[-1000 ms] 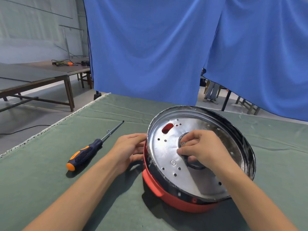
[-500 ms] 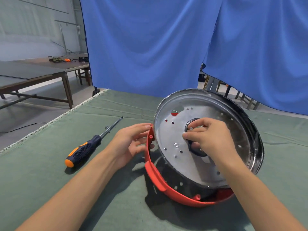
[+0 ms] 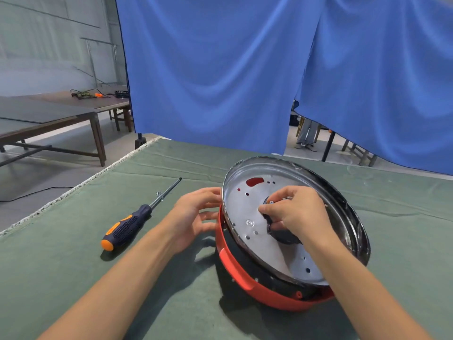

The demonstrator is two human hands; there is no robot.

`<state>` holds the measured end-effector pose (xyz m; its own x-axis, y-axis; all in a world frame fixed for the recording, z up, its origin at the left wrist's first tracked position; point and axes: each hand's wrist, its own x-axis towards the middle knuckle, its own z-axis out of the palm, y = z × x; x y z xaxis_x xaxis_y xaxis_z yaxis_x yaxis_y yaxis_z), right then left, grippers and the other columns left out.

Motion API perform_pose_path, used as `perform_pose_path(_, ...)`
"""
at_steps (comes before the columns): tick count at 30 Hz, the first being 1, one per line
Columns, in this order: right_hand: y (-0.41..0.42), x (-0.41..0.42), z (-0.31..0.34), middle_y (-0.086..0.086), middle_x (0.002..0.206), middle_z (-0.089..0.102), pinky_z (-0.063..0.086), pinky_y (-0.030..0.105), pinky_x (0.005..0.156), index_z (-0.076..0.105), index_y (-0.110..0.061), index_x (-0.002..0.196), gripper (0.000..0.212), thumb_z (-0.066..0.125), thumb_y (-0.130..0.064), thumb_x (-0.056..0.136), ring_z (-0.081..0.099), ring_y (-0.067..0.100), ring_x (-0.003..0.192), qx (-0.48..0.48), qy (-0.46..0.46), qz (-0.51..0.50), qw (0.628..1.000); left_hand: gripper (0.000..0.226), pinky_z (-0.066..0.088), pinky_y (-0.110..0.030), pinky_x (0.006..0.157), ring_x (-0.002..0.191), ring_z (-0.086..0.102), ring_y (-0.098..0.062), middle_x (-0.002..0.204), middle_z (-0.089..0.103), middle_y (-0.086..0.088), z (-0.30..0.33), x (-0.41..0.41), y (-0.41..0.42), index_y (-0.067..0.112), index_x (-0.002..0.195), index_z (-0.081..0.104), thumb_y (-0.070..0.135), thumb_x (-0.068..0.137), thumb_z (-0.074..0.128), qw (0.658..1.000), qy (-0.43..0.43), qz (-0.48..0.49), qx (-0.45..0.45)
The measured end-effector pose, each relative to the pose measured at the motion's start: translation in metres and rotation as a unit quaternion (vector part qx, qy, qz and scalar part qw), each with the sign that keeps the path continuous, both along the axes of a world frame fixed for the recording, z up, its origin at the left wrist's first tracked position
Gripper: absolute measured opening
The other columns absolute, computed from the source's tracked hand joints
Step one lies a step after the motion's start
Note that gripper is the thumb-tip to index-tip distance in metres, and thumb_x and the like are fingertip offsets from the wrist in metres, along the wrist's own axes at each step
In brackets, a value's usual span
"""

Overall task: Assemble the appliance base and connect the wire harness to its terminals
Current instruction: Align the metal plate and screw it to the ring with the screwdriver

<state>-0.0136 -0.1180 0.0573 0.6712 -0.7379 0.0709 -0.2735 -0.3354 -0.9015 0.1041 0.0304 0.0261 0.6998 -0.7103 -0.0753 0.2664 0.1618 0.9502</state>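
Step in hand, as judged: seating perforated metal plate [image 3: 247,212] into red appliance base [image 3: 235,266], right of frame centre on green cloth-covered table [image 3: 73,278]. Plate tilted, near-left edge raised clear of red rim, not yet flush.

Right hand [image 3: 297,215] curled, fingers and thumb pinching dark round hub [image 3: 282,235] at plate centre. Left hand [image 3: 193,217] loosely spread, fingertips touching plate's left rim, gripping nothing.

Screwdriver [image 3: 130,222], orange and black handle, lying apart at left of frame; small screws [image 3: 159,195] beside its shaft.

No wire harness or terminals visible; harness step apparently not begun.

Next move likely calls for lowering and rotating plate until holes align, then reaching for screwdriver.
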Motion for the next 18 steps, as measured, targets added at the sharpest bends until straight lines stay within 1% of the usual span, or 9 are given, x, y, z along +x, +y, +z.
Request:
perform_pose_path(2, 0.002, 0.005, -0.001, 0.005, 0.062, 0.068, 0.059, 0.041, 0.064, 0.065, -0.014, 0.062, 0.021, 0.084, -0.007, 0.064, 0.069, 0.027, 0.056, -0.014, 0.006, -0.008, 1.000, 0.024, 0.054, -0.025, 0.052, 0.061, 0.062, -0.017, 0.077, 0.066, -0.004, 0.000, 0.001, 0.001, 0.011, 0.096, 0.069, 0.003, 0.083, 0.051, 1.000, -0.001, 0.007, 0.009)
perform_pose_path(3, 0.004, 0.008, -0.002, 0.004, 0.061, 0.068, 0.059, 0.037, 0.061, 0.064, -0.015, 0.061, 0.021, 0.084, -0.008, 0.064, 0.069, 0.025, 0.054, -0.019, 0.011, -0.008, 1.000, 0.024, 0.054, -0.024, 0.051, 0.059, 0.063, -0.016, 0.075, 0.067, -0.003, -0.001, 0.001, 0.001, 0.014, 0.090, 0.071, 0.004, 0.084, 0.050, 1.000, -0.006, 0.012, 0.019)
perform_pose_path(5, 0.009, 0.014, -0.004, 0.004, 0.059, 0.068, 0.058, 0.034, 0.057, 0.063, -0.015, 0.060, 0.022, 0.083, -0.007, 0.066, 0.068, 0.023, 0.051, -0.022, 0.027, -0.001, 0.999, 0.034, 0.050, -0.020, 0.044, 0.048, 0.060, -0.012, 0.061, 0.064, 0.003, 0.000, -0.002, -0.001, 0.016, 0.066, 0.071, 0.009, 0.088, 0.047, 0.998, -0.012, 0.048, 0.051)
perform_pose_path(6, 0.011, 0.017, -0.006, 0.006, 0.060, 0.068, 0.059, 0.037, 0.059, 0.063, -0.014, 0.059, 0.022, 0.082, -0.006, 0.068, 0.068, 0.025, 0.053, -0.021, 0.033, 0.004, 0.999, 0.041, 0.045, -0.017, 0.039, 0.040, 0.055, -0.010, 0.051, 0.060, 0.005, -0.002, -0.004, -0.003, 0.015, 0.055, 0.065, 0.011, 0.090, 0.044, 0.996, -0.003, 0.071, 0.063)
perform_pose_path(8, 0.013, 0.021, -0.010, 0.011, 0.064, 0.070, 0.060, 0.044, 0.063, 0.064, -0.012, 0.057, 0.022, 0.079, -0.003, 0.070, 0.070, 0.029, 0.060, -0.026, 0.042, 0.011, 0.999, 0.045, 0.037, -0.014, 0.035, 0.031, 0.045, -0.011, 0.041, 0.050, 0.004, -0.003, -0.006, -0.005, 0.016, 0.047, 0.051, 0.016, 0.091, 0.039, 0.993, 0.017, 0.099, 0.069)
perform_pose_path(11, 0.012, 0.022, -0.015, 0.012, 0.067, 0.070, 0.059, 0.046, 0.067, 0.065, -0.013, 0.058, 0.020, 0.074, 0.000, 0.069, 0.070, 0.032, 0.069, -0.035, 0.048, 0.013, 0.998, 0.042, 0.040, -0.017, 0.039, 0.042, 0.051, -0.014, 0.052, 0.055, -0.001, -0.001, -0.009, -0.006, 0.016, 0.061, 0.057, 0.039, 0.094, 0.045, 0.992, 0.015, 0.095, 0.080)
perform_pose_path(13, 0.009, 0.020, -0.015, 0.009, 0.069, 0.070, 0.058, 0.047, 0.070, 0.064, -0.017, 0.059, 0.021, 0.071, 0.000, 0.070, 0.070, 0.031, 0.072, -0.036, 0.057, 0.019, 0.998, 0.042, 0.042, -0.016, 0.039, 0.045, 0.058, -0.012, 0.058, 0.064, 0.000, 0.001, -0.009, -0.005, 0.015, 0.071, 0.065, 0.045, 0.094, 0.047, 0.990, -0.012, 0.101, 0.095)
perform_pose_path(17, -0.002, 0.006, -0.011, 0.000, 0.066, 0.071, 0.057, 0.047, 0.073, 0.064, -0.021, 0.069, 0.015, 0.071, -0.008, 0.070, 0.071, 0.025, 0.072, -0.068, 0.046, 0.018, 0.996, 0.006, 0.040, -0.014, 0.035, 0.041, 0.054, -0.003, 0.072, 0.061, -0.003, 0.005, -0.009, -0.007, 0.013, 0.079, 0.065, 0.010, 0.084, 0.064, 0.982, -0.084, 0.123, 0.113)
perform_pose_path(18, -0.006, 0.001, -0.009, -0.002, 0.063, 0.071, 0.057, 0.047, 0.072, 0.064, -0.023, 0.070, 0.014, 0.072, -0.011, 0.070, 0.070, 0.023, 0.072, -0.087, 0.033, 0.012, 0.996, 0.009, 0.040, -0.014, 0.036, 0.043, 0.055, -0.003, 0.079, 0.060, -0.004, 0.004, -0.009, -0.007, 0.013, 0.085, 0.063, 0.005, 0.082, 0.065, 0.978, -0.096, 0.135, 0.128)
